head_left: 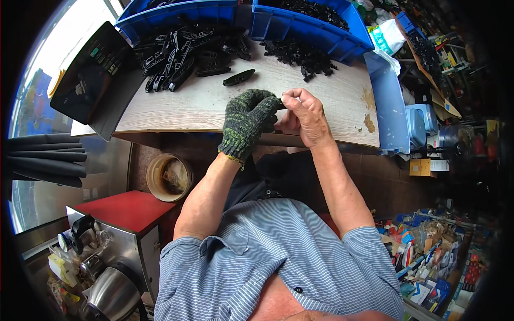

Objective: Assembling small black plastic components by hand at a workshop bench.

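While the left hand (245, 119), gloved, curls closed on a black part (280, 103), mostly hidden, the bare right hand (309, 115) pinches its end, thumb and forefinger together. Both at the near edge of the table (345, 99); open wood-grain surface to the right. Beyond: slim black piece (239, 77), heap of small bits (301, 56), ribbed blue bins (308, 33). Glove (239, 128): coarse green-black knit.

Tabletop (345, 99) room R of R hand (309, 115); 2 bins (176, 14) (305, 28) block rear.
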Motion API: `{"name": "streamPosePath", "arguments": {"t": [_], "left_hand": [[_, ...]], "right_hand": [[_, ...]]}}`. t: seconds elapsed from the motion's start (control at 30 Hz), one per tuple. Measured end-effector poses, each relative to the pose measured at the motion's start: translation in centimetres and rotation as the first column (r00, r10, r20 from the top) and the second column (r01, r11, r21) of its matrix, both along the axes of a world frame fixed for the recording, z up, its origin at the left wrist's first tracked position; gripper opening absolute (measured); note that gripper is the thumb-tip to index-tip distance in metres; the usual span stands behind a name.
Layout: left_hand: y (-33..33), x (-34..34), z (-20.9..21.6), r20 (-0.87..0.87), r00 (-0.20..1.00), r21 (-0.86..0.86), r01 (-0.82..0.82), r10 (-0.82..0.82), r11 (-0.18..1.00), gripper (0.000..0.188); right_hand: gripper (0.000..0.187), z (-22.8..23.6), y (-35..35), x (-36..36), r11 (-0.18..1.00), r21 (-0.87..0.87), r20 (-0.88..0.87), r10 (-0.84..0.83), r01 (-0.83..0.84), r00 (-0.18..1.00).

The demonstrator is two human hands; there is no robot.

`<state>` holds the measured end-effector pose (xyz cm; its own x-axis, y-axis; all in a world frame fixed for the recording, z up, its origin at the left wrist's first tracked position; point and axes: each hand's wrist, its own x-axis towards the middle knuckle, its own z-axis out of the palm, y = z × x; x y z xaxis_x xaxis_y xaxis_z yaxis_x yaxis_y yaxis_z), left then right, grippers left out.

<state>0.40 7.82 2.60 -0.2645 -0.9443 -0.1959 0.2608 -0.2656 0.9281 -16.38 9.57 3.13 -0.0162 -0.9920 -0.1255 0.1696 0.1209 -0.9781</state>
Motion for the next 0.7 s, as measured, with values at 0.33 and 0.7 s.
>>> {"name": "streamPosePath", "arguments": {"t": [0.33,0.7], "left_hand": [[0.4,0.2,-0.2,-0.039,0.999,-0.034,-0.037,0.036,0.999,0.019],[-2.2,1.8,0.1,0.42,0.579,-0.893,0.124,0.699,0.433,0.025]], "right_hand": [[0.039,-1.2,-0.4,0.1,0.997,-0.052,-0.088,0.06,-0.065,0.994],[0.032,0.1,0.6,-3.7,0.984,-0.015,0.08,-0.173,0.175,0.982]]}}
